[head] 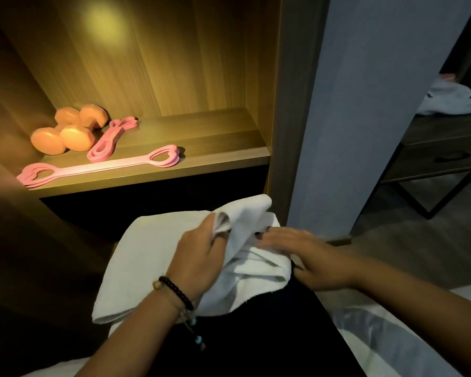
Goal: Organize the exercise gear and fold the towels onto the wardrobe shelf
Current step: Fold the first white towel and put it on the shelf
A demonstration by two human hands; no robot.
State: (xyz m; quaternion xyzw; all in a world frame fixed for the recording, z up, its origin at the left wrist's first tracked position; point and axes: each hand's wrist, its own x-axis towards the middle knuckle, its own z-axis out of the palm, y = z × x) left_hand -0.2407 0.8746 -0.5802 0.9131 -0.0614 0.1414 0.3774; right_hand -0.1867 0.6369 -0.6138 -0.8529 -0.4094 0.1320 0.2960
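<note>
Hands on my crumpled white terry towel (152,257) — left hand (199,257) pinching a fold, right hand (305,257) flat, fingers extended; no readable writing.

- A white terry towel (152,257) is bunched below the lit wooden wardrobe shelf (201,148).
- The left hand (199,254) pinches a fold; the right hand (297,257) lies flat on it.
- Two orange dumbbells (68,129) sit at the shelf's left.
- Beside them lie a folded pink resistance band (109,140) and a long pink heart-handled stretch strap (98,167).
</note>
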